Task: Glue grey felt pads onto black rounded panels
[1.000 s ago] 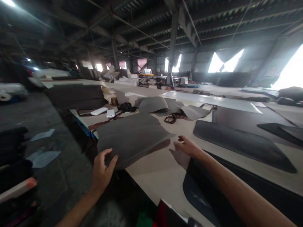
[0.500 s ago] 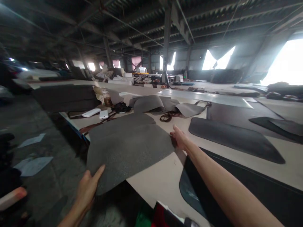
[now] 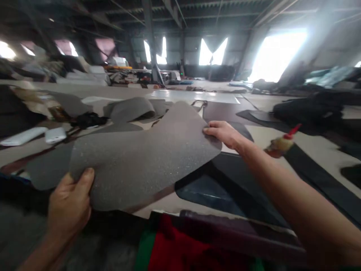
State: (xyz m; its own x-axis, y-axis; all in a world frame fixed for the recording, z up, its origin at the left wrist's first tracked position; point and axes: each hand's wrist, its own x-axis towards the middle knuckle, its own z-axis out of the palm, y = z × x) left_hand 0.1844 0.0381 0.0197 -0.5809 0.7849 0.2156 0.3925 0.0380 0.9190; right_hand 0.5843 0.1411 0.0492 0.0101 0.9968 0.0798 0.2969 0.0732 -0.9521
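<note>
A large grey-brown sheet (image 3: 141, 158), perhaps leather or a similar material, is lifted at a tilt above the table. My left hand (image 3: 72, 195) pinches its near left edge, thumb on top. At its right edge my right hand (image 3: 221, 132) grips it between thumb and fingers. Beneath and to the left lies another grey sheet (image 3: 50, 165). A shiny black panel (image 3: 208, 195) rests on the table below the right forearm. Right of that forearm stands a yellowish bottle with a red nozzle (image 3: 282, 145).
Beyond the sheet lie curled grey pieces (image 3: 131, 109). White boxy items (image 3: 55, 134) and a black bundle (image 3: 89, 119) sit at left. A dark heap (image 3: 307, 109) is at right. Red and green cloth (image 3: 175, 244) shows below the table's near edge.
The sheet has been raised off the pieces beneath and carried rightward, with both hands on its edges. The view has turned to the right, bringing the red-nozzled bottle in.
</note>
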